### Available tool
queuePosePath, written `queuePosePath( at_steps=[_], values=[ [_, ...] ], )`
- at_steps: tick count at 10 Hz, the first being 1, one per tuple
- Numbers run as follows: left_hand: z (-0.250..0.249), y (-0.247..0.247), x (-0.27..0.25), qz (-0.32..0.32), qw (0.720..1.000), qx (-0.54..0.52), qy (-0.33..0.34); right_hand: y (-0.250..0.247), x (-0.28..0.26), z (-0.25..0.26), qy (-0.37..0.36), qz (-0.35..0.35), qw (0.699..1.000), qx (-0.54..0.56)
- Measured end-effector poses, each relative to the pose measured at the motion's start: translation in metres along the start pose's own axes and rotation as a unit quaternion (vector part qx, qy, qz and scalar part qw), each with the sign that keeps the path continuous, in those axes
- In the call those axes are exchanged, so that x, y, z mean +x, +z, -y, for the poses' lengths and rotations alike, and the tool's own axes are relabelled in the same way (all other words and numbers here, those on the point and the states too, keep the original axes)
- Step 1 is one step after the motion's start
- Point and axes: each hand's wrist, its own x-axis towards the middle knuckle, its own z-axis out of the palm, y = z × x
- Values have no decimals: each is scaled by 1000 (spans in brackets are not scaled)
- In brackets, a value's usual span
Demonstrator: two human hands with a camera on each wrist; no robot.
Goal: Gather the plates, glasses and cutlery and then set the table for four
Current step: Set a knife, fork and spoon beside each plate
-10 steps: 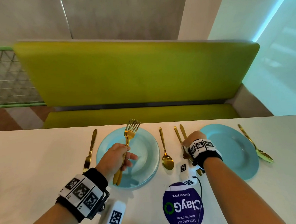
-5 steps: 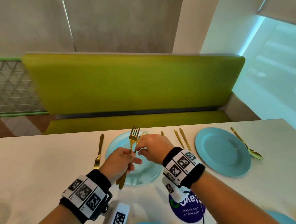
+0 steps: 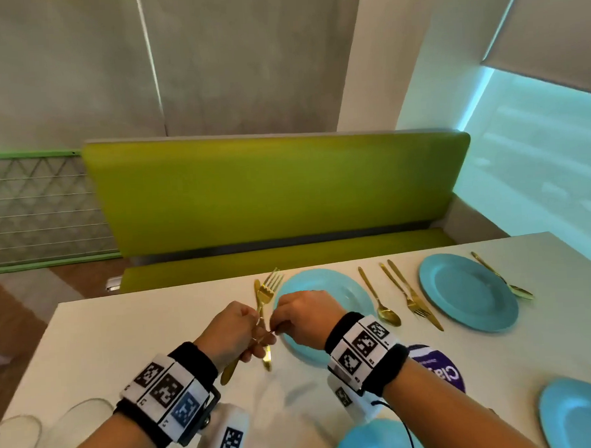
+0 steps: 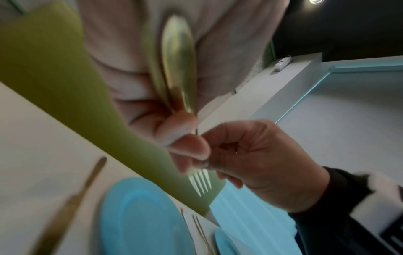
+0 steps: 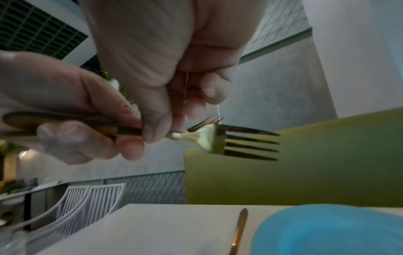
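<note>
My left hand (image 3: 257,342) grips the handles of two gold forks (image 3: 267,291), tines pointing away, just above the table. My right hand (image 3: 275,328) pinches one of those forks at its neck, right beside the left fingers. In the right wrist view both sets of fork tines (image 5: 220,139) show, one behind the other. The left wrist view shows the two fork handles (image 4: 177,69) stacked in my left palm. Under the hands a gold knife (image 3: 267,358) lies left of a blue plate (image 3: 338,283).
On the white table (image 3: 122,335), a spoon (image 3: 382,301), then a fork and knife (image 3: 411,298), lie between that plate and a second blue plate (image 3: 469,291) with a spoon (image 3: 504,279) beyond. Two nearer plates (image 3: 583,414) sit at the near edge, glasses (image 3: 75,430) at lower left, a green bench (image 3: 272,190) behind.
My right hand left the cutlery by the right plate and came across to the forks in my left hand. Both hands then shifted left, from over the plate to over the knife.
</note>
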Motion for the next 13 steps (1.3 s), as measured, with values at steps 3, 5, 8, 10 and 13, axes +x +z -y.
queuePosePath(
  at_steps=[3,5,8,10,13],
  values=[
    [24,-94,0,-166,986,-35,-2,36,81,-4,304,-25,875,377],
    [37,-114,1,-162,985,-62,-15,77,136,1,430,50,809,398],
    [47,-127,4,-153,985,-76,-30,108,153,-10,444,94,805,382],
    [49,-127,5,-147,986,-73,-38,113,150,-9,433,41,840,325],
    [49,-123,5,-134,988,-68,-43,114,158,-15,442,74,866,224]
  ],
)
